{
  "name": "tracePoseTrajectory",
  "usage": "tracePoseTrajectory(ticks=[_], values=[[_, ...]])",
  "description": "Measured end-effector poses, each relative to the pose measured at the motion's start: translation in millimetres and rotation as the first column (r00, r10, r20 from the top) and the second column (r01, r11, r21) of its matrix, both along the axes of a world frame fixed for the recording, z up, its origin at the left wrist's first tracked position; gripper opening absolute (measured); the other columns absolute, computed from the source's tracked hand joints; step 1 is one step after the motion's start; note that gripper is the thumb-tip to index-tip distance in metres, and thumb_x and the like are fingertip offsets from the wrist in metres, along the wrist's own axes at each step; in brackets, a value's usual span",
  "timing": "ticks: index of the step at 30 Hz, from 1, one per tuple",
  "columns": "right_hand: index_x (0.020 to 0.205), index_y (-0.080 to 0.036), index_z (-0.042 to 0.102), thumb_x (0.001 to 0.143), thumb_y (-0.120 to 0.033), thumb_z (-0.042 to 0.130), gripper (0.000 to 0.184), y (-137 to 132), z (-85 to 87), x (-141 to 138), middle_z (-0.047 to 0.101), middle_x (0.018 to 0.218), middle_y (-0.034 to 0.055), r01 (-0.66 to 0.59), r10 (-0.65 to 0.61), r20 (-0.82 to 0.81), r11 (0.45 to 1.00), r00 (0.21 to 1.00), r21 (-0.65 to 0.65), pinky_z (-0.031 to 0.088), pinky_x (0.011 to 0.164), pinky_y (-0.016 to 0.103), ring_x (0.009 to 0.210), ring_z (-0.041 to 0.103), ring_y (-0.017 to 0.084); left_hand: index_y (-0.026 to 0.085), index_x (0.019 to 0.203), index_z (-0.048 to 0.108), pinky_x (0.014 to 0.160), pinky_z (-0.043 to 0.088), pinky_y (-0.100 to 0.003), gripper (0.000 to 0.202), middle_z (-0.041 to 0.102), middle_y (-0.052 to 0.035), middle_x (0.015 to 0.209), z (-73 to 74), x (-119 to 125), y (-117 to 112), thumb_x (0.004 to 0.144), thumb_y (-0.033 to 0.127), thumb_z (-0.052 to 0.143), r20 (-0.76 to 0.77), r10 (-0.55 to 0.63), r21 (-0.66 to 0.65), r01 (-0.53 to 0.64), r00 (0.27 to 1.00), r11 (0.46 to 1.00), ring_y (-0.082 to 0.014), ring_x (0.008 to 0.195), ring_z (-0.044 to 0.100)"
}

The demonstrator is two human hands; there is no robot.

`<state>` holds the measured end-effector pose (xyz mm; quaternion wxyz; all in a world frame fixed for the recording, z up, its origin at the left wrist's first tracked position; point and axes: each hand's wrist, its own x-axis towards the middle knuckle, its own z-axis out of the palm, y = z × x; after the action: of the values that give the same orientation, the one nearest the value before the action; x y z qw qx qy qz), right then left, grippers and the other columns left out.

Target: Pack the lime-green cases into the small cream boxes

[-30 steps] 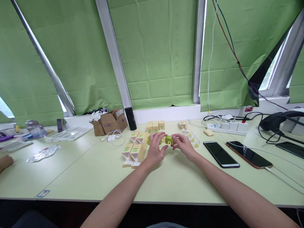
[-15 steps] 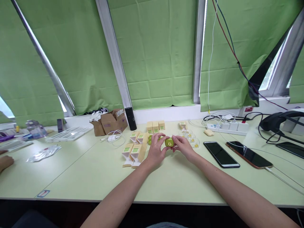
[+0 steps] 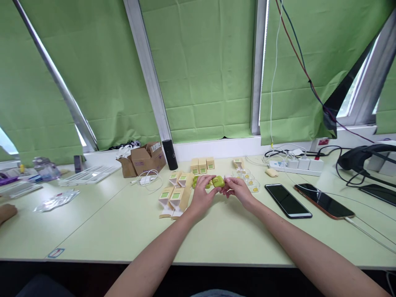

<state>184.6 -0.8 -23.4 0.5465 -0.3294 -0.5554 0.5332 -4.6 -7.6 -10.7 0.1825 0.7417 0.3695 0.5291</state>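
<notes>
My left hand (image 3: 201,195) grips a small green rounded case (image 3: 218,181) by its left side, just above the table. At the case's right edge is my right hand (image 3: 237,191), thumb and fingers pinched together. Whatever lies between those fingertips is too small to make out. Behind my left hand, more green cases (image 3: 196,180) are partly hidden. To the left stand several opened cream card boxes (image 3: 177,195) with green labels and white flaps. Clear plastic packs with yellow bits (image 3: 254,184) lie right of my right hand.
Small cream boxes (image 3: 202,166) stand at the back. Two phones (image 3: 287,201) (image 3: 323,200) and a power strip (image 3: 297,166) are on the right. A cardboard box (image 3: 147,160) and a black cylinder (image 3: 170,154) stand back left. Another person's hand (image 3: 6,212) rests at the far left.
The green case has tilted, turning its marked face away and showing more of its top. My right fingers have shifted slightly off it to the right.
</notes>
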Motion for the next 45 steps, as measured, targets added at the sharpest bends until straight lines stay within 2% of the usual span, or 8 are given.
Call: tracePoseTrajectory(ticks=[9, 18, 21, 24, 26, 30, 37, 45], values=[[0.081, -0.018, 0.069, 0.074, -0.075, 0.073, 0.058, 0, 0.5, 4, 0.075, 0.07, 0.0094, 0.01, -0.011, 0.035, 1.0, 0.999, 0.009, 0.045, 0.054, 0.028, 0.061, 0.063, 0.018, 0.019, 0.107, 0.08, 0.088, 0.052, -0.035, 0.033, 0.073, -0.0114, 0.112, 0.2, 2, 6, 0.087, 0.046, 0.077, 0.131, -0.05, -0.193, 0.075, 0.99, 0.978, -0.0235, 0.1, 0.065], [0.089, -0.019, 0.068, 0.087, -0.061, 0.059, 0.044, -4, 6.6, 4, 0.073, 0.07, 0.0066, 0.045, -0.072, 0.217, 0.991, 0.973, 0.124, 0.043, 0.055, 0.028, 0.062, 0.064, 0.019, 0.014, 0.088, 0.078, 0.064, 0.051, -0.028, 0.061, 0.071, -0.0073, 0.084, 2.2, 1, 15, 0.078, 0.074, 0.073, 0.24, -0.091, -0.352, 0.174, 0.966, 0.92, -0.0173, 0.073, 0.06], [0.092, -0.02, 0.069, 0.097, -0.042, 0.049, 0.03, -14, 13.1, 5, 0.075, 0.076, 0.0061, 0.103, -0.276, 0.536, 0.939, 0.798, 0.329, 0.044, 0.066, 0.029, 0.071, 0.067, 0.02, 0.013, 0.084, 0.077, 0.06, 0.05, -0.028, 0.064, 0.068, -0.0065, 0.079, -0.8, 0, 18, 0.074, 0.077, 0.075, 0.356, -0.064, -0.411, 0.217, 0.932, 0.885, -0.0156, 0.069, 0.057], [0.092, -0.021, 0.072, 0.096, -0.027, 0.052, 0.021, -26, 22.5, 7, 0.078, 0.09, 0.0093, 0.052, -0.518, 0.795, 0.846, 0.315, 0.53, 0.042, 0.072, 0.03, 0.083, 0.071, 0.024, 0.012, 0.08, 0.076, 0.058, 0.048, -0.027, 0.063, 0.063, -0.0054, 0.075, -2.1, 0, 20, 0.07, 0.074, 0.08, 0.483, 0.002, -0.451, 0.247, 0.875, 0.857, -0.0144, 0.069, 0.053], [0.094, -0.021, 0.073, 0.097, -0.025, 0.051, 0.023, -30, 29.2, 10, 0.079, 0.096, 0.0109, 0.021, -0.537, 0.835, 0.842, 0.121, 0.539, 0.042, 0.072, 0.031, 0.089, 0.073, 0.027, 0.011, 0.081, 0.076, 0.059, 0.047, -0.027, 0.062, 0.062, -0.0059, 0.076, -2.0, -1, 20, 0.068, 0.072, 0.083, 0.55, 0.022, -0.456, 0.278, 0.835, 0.846, -0.0143, 0.07, 0.053], [0.101, -0.018, 0.074, 0.096, -0.026, 0.054, 0.021, -26, 41.9, 23, 0.078, 0.103, 0.0161, 0.14, -0.493, 0.863, 0.852, -0.107, 0.504, 0.047, 0.075, 0.035, 0.095, 0.075, 0.032, 0.011, 0.08, 0.074, 0.06, 0.046, -0.027, 0.065, 0.061, -0.0061, 0.077, -1.0, -2, 20, 0.066, 0.074, 0.084, 0.622, 0.049, -0.455, 0.31, 0.781, 0.835, -0.0137, 0.071, 0.052], [0.108, -0.015, 0.076, 0.09, -0.029, 0.063, 0.027, -14, 53.7, 55, 0.075, 0.109, 0.0226, 0.346, -0.342, 0.917, 0.851, -0.206, 0.395, 0.051, 0.083, 0.042, 0.106, 0.073, 0.036, 0.012, 0.078, 0.071, 0.061, 0.044, -0.027, 0.062, 0.06, -0.0042, 0.075, 0.5, -4, 21, 0.064, 0.069, 0.088, 0.696, 0.063, -0.44, 0.356, 0.715, 0.824, -0.0136, 0.072, 0.053], [0.114, -0.015, 0.074, 0.083, -0.02, 0.066, 0.033, -14, 50.5, 55, 0.075, 0.111, 0.0228, 0.305, -0.264, 0.943, 0.898, -0.202, 0.317, 0.051, 0.087, 0.042, 0.108, 0.073, 0.035, 0.011, 0.079, 0.071, 0.06, 0.044, -0.028, 0.062, 0.061, -0.0051, 0.077, 0.8, -5, 22, 0.062, 0.068, 0.089, 0.711, 0.073, -0.438, 0.359, 0.699, 0.824, -0.0142, 0.072, 0.054]])
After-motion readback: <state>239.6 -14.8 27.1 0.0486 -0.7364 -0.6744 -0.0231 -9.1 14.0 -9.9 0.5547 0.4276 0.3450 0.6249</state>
